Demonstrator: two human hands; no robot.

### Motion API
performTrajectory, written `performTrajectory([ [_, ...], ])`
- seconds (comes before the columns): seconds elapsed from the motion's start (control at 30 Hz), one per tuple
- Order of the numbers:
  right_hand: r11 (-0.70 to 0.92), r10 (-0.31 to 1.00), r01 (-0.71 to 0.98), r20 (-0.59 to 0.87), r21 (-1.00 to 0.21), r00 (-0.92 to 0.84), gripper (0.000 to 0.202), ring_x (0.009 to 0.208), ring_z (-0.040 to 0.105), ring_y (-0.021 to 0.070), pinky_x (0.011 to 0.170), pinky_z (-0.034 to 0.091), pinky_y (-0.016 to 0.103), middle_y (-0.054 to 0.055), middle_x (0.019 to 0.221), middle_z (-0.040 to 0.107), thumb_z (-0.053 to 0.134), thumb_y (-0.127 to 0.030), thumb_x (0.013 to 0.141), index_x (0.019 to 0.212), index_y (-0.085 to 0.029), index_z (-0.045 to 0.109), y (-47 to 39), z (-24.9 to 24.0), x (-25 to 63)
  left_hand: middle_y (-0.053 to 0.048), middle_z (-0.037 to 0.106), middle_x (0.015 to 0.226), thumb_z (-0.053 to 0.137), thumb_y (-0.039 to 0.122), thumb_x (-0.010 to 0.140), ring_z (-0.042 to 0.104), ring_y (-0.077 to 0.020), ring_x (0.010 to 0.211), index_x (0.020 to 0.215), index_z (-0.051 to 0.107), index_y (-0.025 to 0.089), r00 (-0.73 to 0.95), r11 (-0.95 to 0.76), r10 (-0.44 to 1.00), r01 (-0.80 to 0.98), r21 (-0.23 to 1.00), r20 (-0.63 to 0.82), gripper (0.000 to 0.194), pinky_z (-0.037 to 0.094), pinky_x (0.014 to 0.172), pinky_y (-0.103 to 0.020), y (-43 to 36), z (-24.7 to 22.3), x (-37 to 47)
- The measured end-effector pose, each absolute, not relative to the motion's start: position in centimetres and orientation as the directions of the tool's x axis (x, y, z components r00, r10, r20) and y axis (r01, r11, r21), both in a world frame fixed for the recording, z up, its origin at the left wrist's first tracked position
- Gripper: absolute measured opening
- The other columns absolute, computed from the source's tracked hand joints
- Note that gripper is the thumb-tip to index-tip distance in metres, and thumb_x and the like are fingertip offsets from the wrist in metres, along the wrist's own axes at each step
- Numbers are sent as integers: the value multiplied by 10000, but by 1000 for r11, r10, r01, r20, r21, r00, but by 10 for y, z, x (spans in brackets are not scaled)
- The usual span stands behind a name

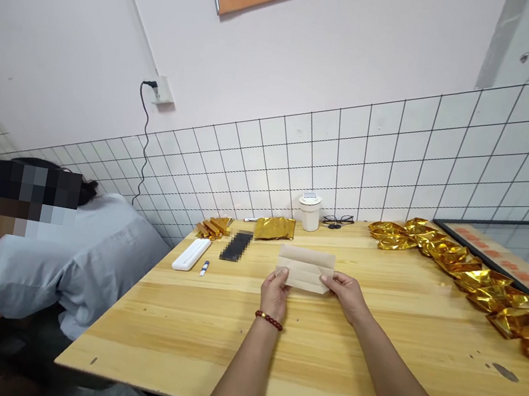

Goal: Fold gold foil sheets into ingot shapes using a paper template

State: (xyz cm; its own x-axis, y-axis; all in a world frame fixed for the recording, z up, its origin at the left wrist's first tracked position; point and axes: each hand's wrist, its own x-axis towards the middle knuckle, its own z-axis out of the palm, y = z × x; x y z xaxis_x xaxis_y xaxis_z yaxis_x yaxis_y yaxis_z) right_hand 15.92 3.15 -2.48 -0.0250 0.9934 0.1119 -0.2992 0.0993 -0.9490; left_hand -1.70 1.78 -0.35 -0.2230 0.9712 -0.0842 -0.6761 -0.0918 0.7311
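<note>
A creased piece of light brown paper (pixel 304 269) is held up over the wooden table (pixel 201 336). My left hand (pixel 275 291) wears a dark red bead bracelet and pinches the paper's lower left part, thumb on the near face. At its lower right edge, my right hand (pixel 345 295) grips the same paper between thumb and fingers. Fold lines run across the paper, and its lower right corner looks slanted. A small blue and white tube (pixel 204 268) lies to the left of my hands, beside a white case (pixel 191 254).
Crumpled gold foil pieces (pixel 479 278) stretch along the table's right side. At the back are a gold packet (pixel 274 229), a white lidded cup (pixel 310 212), glasses (pixel 338 220), a dark blurred object (pixel 237 246) and gold strips (pixel 213 227). A person in grey (pixel 98 251) leans at the left.
</note>
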Motion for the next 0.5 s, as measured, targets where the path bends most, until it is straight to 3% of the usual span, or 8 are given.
performTrajectory([
  [0.17, 78, 995, -292, 95, -953, -45, 399, 648, 645, 205, 580, 499, 303, 44, 720, 731, 845, -483, 544, 792, -186, 749, 28, -21, 157, -53, 735, 858, 830, 216, 590, 685, -184, 819, 804, 688, 170, -232, -94, 965, -746, 659, -126, 261, 525, 760, -312, 22, -4, -25],
  [0.33, 38, 991, -408, 88, -912, -104, 454, 645, 640, 176, 525, 495, 257, 27, 806, 738, 824, -323, 559, 987, -208, 724, 26, -17, 159, -42, 726, 773, 833, 164, 567, 676, -159, 721, 759, 672, 153, -247, -111, 964, -709, 697, -97, 251, 521, 720, -291, 22, -1, -24],
  [0.5, -34, 994, -448, 15, -893, -104, 379, 499, 538, 111, 385, 400, 199, -1, 677, 684, 771, -264, 551, 922, -194, 739, 25, -14, 162, -30, 713, 743, 820, 124, 577, 668, -145, 685, 732, 664, 151, -252, -101, 960, -711, 696, -119, 221, 521, 718, -285, 23, -3, -23],
])
